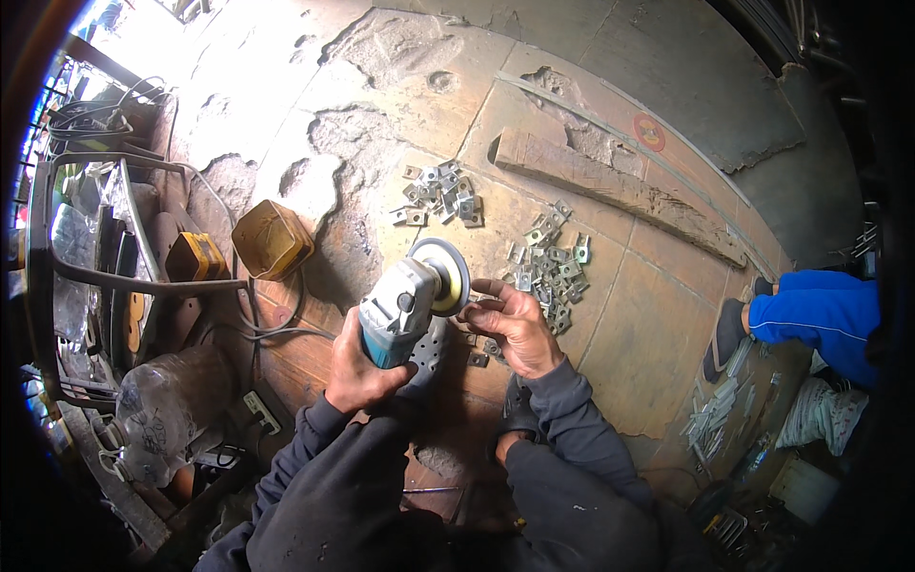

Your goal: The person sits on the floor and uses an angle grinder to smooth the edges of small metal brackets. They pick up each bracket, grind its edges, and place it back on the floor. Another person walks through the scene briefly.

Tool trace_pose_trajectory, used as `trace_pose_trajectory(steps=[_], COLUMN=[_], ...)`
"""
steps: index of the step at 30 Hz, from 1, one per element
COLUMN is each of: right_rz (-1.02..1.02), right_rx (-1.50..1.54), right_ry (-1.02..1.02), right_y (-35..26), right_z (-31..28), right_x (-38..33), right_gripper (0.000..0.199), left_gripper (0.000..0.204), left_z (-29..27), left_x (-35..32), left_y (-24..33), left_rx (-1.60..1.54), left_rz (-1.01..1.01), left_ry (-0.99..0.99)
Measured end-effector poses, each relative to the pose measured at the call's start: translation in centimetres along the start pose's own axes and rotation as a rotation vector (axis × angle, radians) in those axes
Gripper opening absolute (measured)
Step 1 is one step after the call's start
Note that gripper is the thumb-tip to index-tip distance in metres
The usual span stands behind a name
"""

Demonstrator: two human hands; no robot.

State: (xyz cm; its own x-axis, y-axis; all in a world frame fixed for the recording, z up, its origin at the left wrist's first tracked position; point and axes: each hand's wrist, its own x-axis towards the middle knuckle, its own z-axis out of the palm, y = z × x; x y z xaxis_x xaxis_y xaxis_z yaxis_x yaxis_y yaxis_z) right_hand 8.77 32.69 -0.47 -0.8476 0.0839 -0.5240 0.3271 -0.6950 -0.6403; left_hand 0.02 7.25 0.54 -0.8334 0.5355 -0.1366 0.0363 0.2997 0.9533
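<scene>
"Grip?"

"Left hand [355,374] is wrapped around the power tool [389,307]; right hand [519,332] has its fingers bunched, and I cannot tell whether anything sits between them."

"How does the tool lie?"

"Its long axis slants from near left to far right, the round disc [448,274] at the far end. That disc is just left of the right hand, the nearer hand to it."

"And farther out?"

"Metal clips on the floor [599,329]: one pile [550,272] just beyond the right hand, another pile [442,196] farther left, and a wooden beam [610,198] far right."
</scene>
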Motion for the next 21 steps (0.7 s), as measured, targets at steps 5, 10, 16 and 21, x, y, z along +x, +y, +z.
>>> trace_pose_trajectory(steps=[5, 10, 16, 21], right_rz=[-0.006, -0.077, -0.079, -0.379], right_rx=[-0.087, -0.279, -1.192, -1.046], right_ry=[-0.044, -0.009, 0.2, 0.515], right_y=[-0.5, 0.8, 3.9, 2.0], right_z=[1.0, -0.3, -4.7, -6.8], right_x=[-0.5, 0.8, 7.3, 12.6], right_gripper=[0.054, 0.038, 0.018, 0.024], left_gripper=[0.08, 0.078, 0.075, 0.068], left_z=[0.0, -0.1, -2.6, -3.7], left_x=[0.3, 0.3, -0.1, -1.1], left_y=[0.2, -0.4, -1.2, -2.3], left_rx=[0.03, 0.027, -0.094, -0.081], left_rz=[-0.037, -0.089, -0.191, -0.193], left_ry=[0.018, 0.154, 0.267, 0.334])
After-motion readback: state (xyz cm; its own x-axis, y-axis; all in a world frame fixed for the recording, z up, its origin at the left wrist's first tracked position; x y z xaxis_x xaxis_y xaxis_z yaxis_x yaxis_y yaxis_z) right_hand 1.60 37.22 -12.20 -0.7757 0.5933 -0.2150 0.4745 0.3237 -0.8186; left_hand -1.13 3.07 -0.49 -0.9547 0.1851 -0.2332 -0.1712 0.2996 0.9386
